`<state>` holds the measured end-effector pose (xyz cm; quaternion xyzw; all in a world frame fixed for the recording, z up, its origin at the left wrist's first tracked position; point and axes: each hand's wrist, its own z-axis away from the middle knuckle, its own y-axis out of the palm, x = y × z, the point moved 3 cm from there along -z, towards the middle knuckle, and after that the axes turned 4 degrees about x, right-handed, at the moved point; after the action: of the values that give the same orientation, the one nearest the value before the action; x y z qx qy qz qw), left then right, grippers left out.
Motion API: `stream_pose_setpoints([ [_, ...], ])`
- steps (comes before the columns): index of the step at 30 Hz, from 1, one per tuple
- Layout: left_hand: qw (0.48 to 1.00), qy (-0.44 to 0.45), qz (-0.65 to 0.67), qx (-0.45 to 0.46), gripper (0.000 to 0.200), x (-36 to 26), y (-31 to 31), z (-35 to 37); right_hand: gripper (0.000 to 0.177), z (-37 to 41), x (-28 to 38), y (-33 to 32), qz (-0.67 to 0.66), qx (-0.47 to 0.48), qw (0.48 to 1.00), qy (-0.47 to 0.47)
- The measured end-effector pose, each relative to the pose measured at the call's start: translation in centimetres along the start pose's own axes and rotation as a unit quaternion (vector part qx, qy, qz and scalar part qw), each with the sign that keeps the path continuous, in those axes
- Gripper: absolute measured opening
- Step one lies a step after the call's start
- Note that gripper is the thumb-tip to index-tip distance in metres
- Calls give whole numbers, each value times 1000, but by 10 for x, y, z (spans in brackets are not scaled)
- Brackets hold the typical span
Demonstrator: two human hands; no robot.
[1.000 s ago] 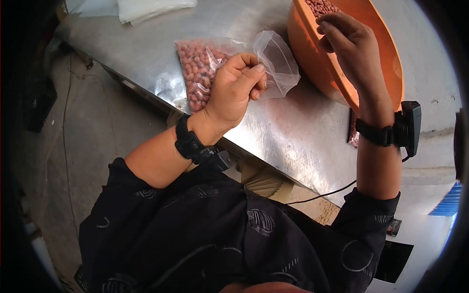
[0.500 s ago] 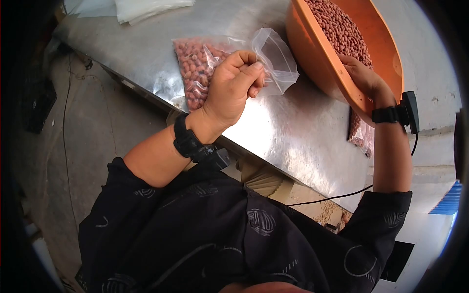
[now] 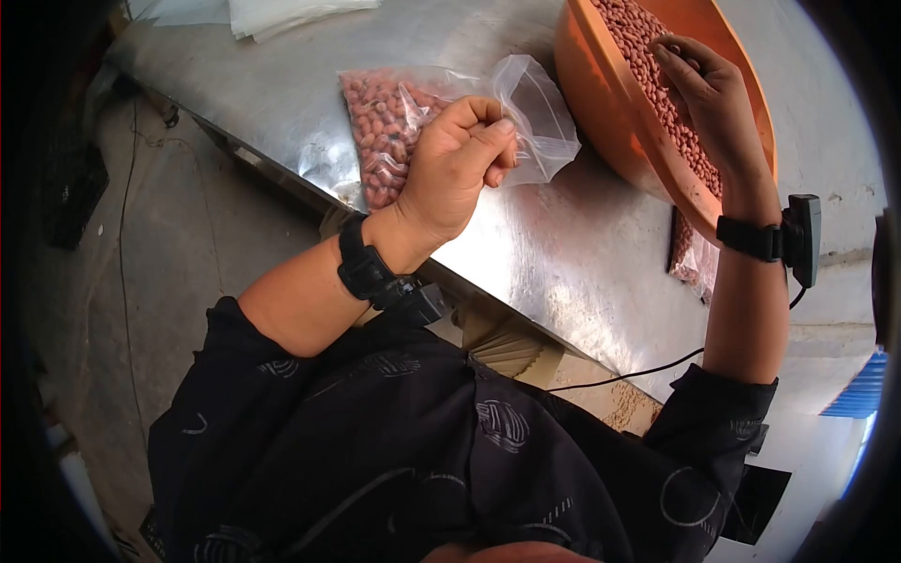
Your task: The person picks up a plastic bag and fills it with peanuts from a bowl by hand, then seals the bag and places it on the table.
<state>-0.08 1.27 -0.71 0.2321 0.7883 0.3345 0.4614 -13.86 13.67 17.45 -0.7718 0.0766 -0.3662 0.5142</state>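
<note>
My left hand (image 3: 465, 159) is closed on the gathered neck of a clear plastic bag (image 3: 385, 131), which lies on the metal table with reddish peanuts in its lower part. The bag's open end spreads out to the right of my fingers. Over the orange basin (image 3: 610, 122) my right hand (image 3: 713, 98) is raised, its fingers curled round a few peanuts. Reddish peanuts (image 3: 638, 56) fill the basin beneath it.
Empty plastic bags (image 3: 291, 11) are stacked at the table's far left edge. Another bag of peanuts (image 3: 693, 263) lies beside the basin, partly hidden. A black cable (image 3: 629, 378) runs from near my right wrist. The metal table's (image 3: 526, 281) front edge is close to my body.
My right hand has risen from the basin's near side to above the peanuts, its fingers now curled round some. My left hand and the bag have hardly moved.
</note>
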Motion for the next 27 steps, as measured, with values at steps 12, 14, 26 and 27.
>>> stream_pose_setpoints([
  [12,1000,-1,0,-2,10,-1,1,0,25,-3,34,98,121,173,977,-29],
  [14,1000,-1,2,-5,10,0,1,0,25,-5,27,93,107,134,978,-118],
  [26,1000,17,9,16,9,-2,3,0,32,7,-63,-8,62,139,984,87],
  [27,1000,18,8,18,9,-2,3,0,35,13,-71,-2,65,205,970,115],
])
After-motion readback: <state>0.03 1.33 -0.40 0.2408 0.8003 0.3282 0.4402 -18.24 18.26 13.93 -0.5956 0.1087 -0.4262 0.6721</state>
